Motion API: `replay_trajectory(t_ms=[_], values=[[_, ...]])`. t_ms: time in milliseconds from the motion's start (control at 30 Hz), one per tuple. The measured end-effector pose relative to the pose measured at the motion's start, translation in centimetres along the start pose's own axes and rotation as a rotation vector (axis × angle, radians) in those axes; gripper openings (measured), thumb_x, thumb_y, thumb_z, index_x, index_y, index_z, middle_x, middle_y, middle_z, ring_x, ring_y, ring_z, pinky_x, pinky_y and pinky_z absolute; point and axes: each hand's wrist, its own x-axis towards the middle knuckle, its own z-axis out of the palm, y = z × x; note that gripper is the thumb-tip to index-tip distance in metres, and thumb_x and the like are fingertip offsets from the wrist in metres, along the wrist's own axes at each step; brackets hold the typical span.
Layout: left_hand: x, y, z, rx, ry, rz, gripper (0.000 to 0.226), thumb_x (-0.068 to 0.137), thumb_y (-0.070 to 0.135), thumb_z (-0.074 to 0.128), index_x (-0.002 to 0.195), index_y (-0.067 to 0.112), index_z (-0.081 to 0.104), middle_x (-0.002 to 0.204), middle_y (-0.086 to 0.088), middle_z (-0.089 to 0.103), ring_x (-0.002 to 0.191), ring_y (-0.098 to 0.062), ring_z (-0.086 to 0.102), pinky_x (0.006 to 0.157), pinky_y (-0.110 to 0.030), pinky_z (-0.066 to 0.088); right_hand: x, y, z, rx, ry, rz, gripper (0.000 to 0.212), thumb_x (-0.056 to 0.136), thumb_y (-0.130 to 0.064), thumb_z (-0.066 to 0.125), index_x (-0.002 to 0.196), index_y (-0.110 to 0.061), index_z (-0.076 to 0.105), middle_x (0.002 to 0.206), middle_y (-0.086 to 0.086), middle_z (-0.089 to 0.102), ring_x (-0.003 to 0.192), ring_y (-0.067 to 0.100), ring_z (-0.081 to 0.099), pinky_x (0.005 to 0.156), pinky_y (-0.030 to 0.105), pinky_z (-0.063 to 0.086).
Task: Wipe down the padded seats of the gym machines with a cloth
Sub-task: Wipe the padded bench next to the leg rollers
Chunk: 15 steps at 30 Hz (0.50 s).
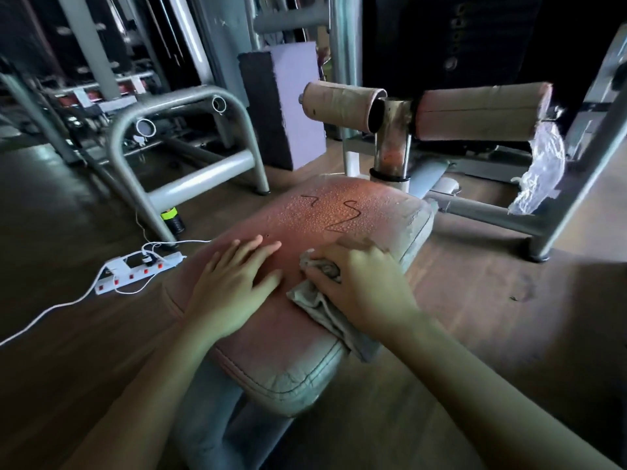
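Head view, taking the padded seat (288,354) as the reference point.

The seat is a worn, reddish cushion with cracked grey edges. It runs from the near centre of the frame away toward the machine's chrome post (393,144).

The left hand (234,283) lies flat on the left half of the seat, palm down. Its fingers are straight and spread, pointing toward the far end, and it grasps nothing.

The right hand (359,286) is on the right half of the seat. Its fingers and thumb are curled over a bunched grey cloth (320,301), gripping it against the cushion.

The cloth sits under the right hand and to its inner side, between the two hands. It does not touch the left hand. A loose tail of it trails back beneath the wrist and hangs over the seat's right edge.

Water droplets (315,212) bead the far end of the seat, beyond both hands, around some black scrawled marks (342,215). The cushion under and just beside the hands looks free of beads.

Past the far end of the seat, two worn roller pads (342,106) stick out to either side of the post.

On the wooden floor to the left of the seat lies a white power strip (135,271) with a plug in it. A grey tubular frame (183,130) stands behind it.
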Motion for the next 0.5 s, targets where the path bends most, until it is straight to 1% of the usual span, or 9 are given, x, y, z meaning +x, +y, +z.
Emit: replay_trajectory(t_ms=[33,100,167,233,267,367,433,500], values=[[-0.1,0.4,0.0,0.002,-0.022,-0.031,0.08,0.078,0.074,0.015,0.153,0.049,0.025,0.167,0.015,0.015,0.156,-0.018,0.009,0.124,-0.041,0.007,-0.1,0.0,0.0,-0.003,0.01,-0.01,0.036,0.09,-0.054,0.052,0.104,-0.029,0.074,0.1,-0.006,0.068,0.094,0.028,0.063,0.079,0.046,0.054],[-0.4,1.8,0.2,0.027,-0.047,-0.106,0.065,0.095,0.066,0.027,0.155,0.044,0.021,0.168,0.009,0.012,0.156,-0.023,0.007,0.125,-0.047,0.006,-0.6,0.1,-0.3,0.023,0.006,-0.041,0.034,0.092,-0.051,0.053,0.102,-0.026,0.074,0.098,-0.004,0.067,0.093,0.028,0.062,0.079,0.045,0.054],[-0.5,3.8,0.6,0.078,-0.057,-0.172,0.065,0.099,0.059,0.029,0.159,0.035,0.016,0.169,-0.002,0.01,0.155,-0.031,0.006,0.124,-0.053,0.006,-1.6,0.7,-0.8,0.08,0.033,-0.073,0.027,0.093,-0.046,0.057,0.105,-0.029,0.074,0.1,-0.006,0.068,0.094,0.026,0.063,0.079,0.043,0.054],[-0.5,5.5,1.1,0.1,-0.046,-0.225,0.069,0.1,0.06,0.027,0.16,0.028,0.014,0.168,-0.009,0.008,0.154,-0.037,0.005,0.123,-0.058,0.006,-3.4,1.9,-1.3,0.15,0.117,-0.07,0.022,0.092,-0.039,0.062,0.109,-0.032,0.073,0.105,-0.008,0.069,0.093,0.023,0.063,0.078,0.04,0.054],[-0.5,5.9,1.3,0.086,-0.027,-0.244,0.07,0.099,0.061,0.026,0.159,0.027,0.014,0.168,-0.01,0.009,0.154,-0.037,0.005,0.123,-0.059,0.006,-4.6,2.6,-1.5,0.193,0.176,-0.048,0.021,0.092,-0.036,0.064,0.11,-0.031,0.073,0.106,-0.008,0.07,0.092,0.023,0.063,0.078,0.04,0.055],[-0.5,6.1,1.6,0.035,0.016,-0.266,0.071,0.098,0.065,0.028,0.158,0.028,0.02,0.168,-0.009,0.012,0.155,-0.034,0.006,0.123,-0.057,0.004,-8.6,5.2,-1.4,0.382,0.313,0.125,0.018,0.092,-0.029,0.071,0.11,-0.029,0.074,0.106,-0.013,0.069,0.093,0.016,0.067,0.079,0.041,0.057],[-0.5,6.0,1.6,0.017,0.034,-0.262,0.07,0.098,0.065,0.029,0.157,0.029,0.023,0.167,-0.008,0.015,0.154,-0.033,0.008,0.123,-0.057,0.004,-10.5,6.0,-0.8,0.509,0.352,0.274,0.02,0.093,-0.028,0.07,0.113,-0.027,0.075,0.106,-0.015,0.069,0.095,0.012,0.068,0.081,0.041,0.058],[-0.5,6.0,1.6,0.0,0.058,-0.261,0.067,0.098,0.064,0.03,0.156,0.029,0.027,0.166,-0.007,0.019,0.154,-0.033,0.01,0.123,-0.057,0.006,-11.0,5.8,0.1,0.636,0.391,0.402,0.02,0.095,-0.026,0.069,0.113,-0.027,0.075,0.106,-0.014,0.07,0.097,0.01,0.069,0.085,0.04,0.058]])
